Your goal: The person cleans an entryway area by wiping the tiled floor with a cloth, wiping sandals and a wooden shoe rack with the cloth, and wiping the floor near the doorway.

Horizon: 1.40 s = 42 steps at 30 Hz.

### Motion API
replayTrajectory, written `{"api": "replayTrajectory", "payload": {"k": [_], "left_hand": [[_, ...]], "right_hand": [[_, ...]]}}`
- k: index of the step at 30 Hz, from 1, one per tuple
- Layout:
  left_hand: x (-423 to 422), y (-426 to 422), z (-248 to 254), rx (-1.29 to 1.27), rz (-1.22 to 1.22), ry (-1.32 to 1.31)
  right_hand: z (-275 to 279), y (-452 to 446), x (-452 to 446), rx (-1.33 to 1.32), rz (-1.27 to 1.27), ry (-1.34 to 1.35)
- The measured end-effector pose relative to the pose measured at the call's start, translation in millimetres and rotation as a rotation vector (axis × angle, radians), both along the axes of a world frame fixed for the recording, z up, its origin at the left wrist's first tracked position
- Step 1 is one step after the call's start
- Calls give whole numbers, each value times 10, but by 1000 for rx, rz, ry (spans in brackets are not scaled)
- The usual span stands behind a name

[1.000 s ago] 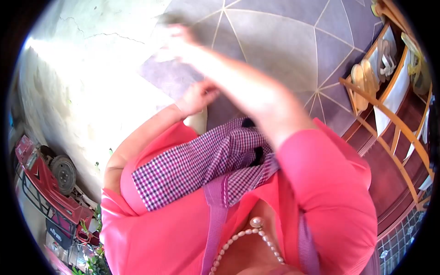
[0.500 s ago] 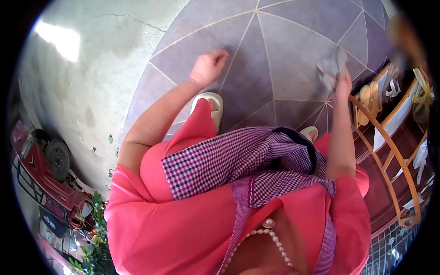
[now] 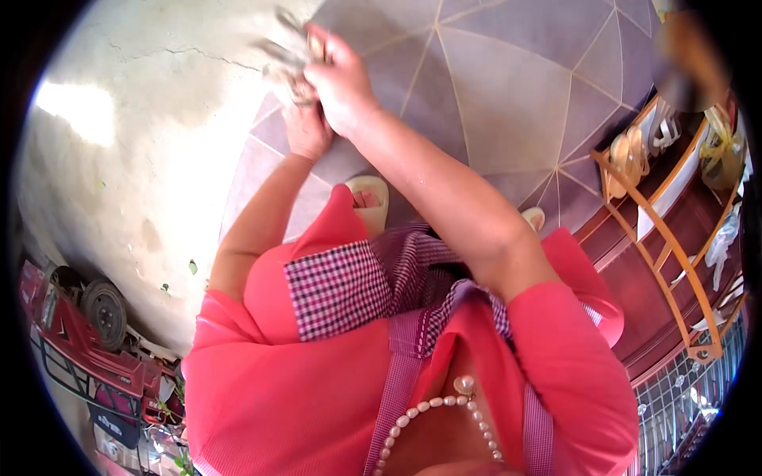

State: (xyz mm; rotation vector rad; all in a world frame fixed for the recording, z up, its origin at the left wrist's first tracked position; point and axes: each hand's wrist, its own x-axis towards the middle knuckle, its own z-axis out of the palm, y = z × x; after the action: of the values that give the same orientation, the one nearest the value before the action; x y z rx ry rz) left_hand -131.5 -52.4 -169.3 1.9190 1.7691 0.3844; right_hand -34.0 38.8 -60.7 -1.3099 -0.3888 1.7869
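Near the top left of the view, my right hand (image 3: 343, 79) is closed on a crumpled grey cloth (image 3: 287, 55), which is blurred by motion. My left hand (image 3: 307, 131) is just below it, against the lower end of the cloth, and its fingers are mostly hidden. Both arms reach forward over the tiled floor (image 3: 508, 95). A checked apron (image 3: 337, 289) lies over my lap, above pink clothing.
Light slippers (image 3: 369, 202) are on my feet. At the right stands a wooden rack (image 3: 675, 246) with shoes (image 3: 627, 163) and bags. A red vehicle (image 3: 87, 349) is at the lower left, beside a pale cracked floor (image 3: 151, 159). A wire grid (image 3: 683, 404) is at the lower right.
My right hand has swung from the right side across to the left with the grey cloth. My left hand has shifted left, and the two hands are now together.
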Motion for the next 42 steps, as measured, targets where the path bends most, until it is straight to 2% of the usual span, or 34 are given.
{"api": "replayTrajectory", "payload": {"k": [1, 2, 5, 9, 10, 12, 14, 15, 16, 18, 19, 20, 22, 24, 25, 26, 28, 29, 30, 31, 33, 37, 39, 41, 42], "left_hand": [[13, 26, 52, 158, -22, -18], [46, -3, 73, 305, -47, -43], [85, 18, 107, 231, -81, 9], [89, 15, 110, 210, -111, 40], [82, 57, 117, 213, -109, 44], [104, 26, 161, 194, -112, 48], [112, -11, 120, 216, -117, 40], [99, -1, 125, 217, -118, 41], [100, 31, 124, 225, -115, 42], [123, 52, 129, 215, -106, 74], [126, 47, 127, 227, -97, 89], [143, 12, 137, 234, -88, 103], [163, 23, 206, 184, -148, 183], [143, 110, 287, 203, -254, 313], [131, 87, 238, 238, -201, 208], [120, 59, 184, 276, -154, 101], [229, 99, 373, 304, -103, 83], [222, 58, 271, 283, -92, 3], [210, 44, 213, 253, -100, 44], [179, 29, 182, 224, -103, 89], [154, 60, 194, 202, -99, 110], [153, 70, 191, 199, -88, 90], [143, 56, 179, 200, -88, 71], [143, 45, 175, 202, -81, 84], [148, 46, 172, 208, -81, 87]], "right_hand": [[313, 264, -25, -39, -135, 211], [269, 363, 64, 71, -162, 134], [220, 221, 949, 176, -265, -145], [369, -389, 2460, -82, -586, -698], [161, -676, 2969, -28, -597, -759], [154, -919, 3453, -281, -670, -660], [-318, -1201, 3913, -531, -513, -827], [-610, -1230, 4024, -648, -426, -896], [-849, -1171, 3910, -635, -394, -1134], [-1391, -984, 3179, -597, -303, -1617], [-1311, -672, 2528, -429, -161, -1650], [-1105, -365, 1752, -241, 18, -1439], [-476, 126, 330, -109, 410, -713], [118, 667, -622, 0, 519, 183], [328, 835, -925, 140, 603, 323], [576, 870, -1113, 331, 526, 246], [912, 889, -960, 429, 481, 298], [927, 893, -719, 332, 467, 302], [904, 877, -404, 239, 458, 309], [692, 832, -99, 205, 329, 276], [524, 814, 777, 172, 109, 99], [550, 557, 2809, 186, -313, -285], [40, 279, 3879, 6, -410, -304], [-818, 133, 4730, -375, -502, -488], [-744, 270, 4315, -372, -383, -779]]}}
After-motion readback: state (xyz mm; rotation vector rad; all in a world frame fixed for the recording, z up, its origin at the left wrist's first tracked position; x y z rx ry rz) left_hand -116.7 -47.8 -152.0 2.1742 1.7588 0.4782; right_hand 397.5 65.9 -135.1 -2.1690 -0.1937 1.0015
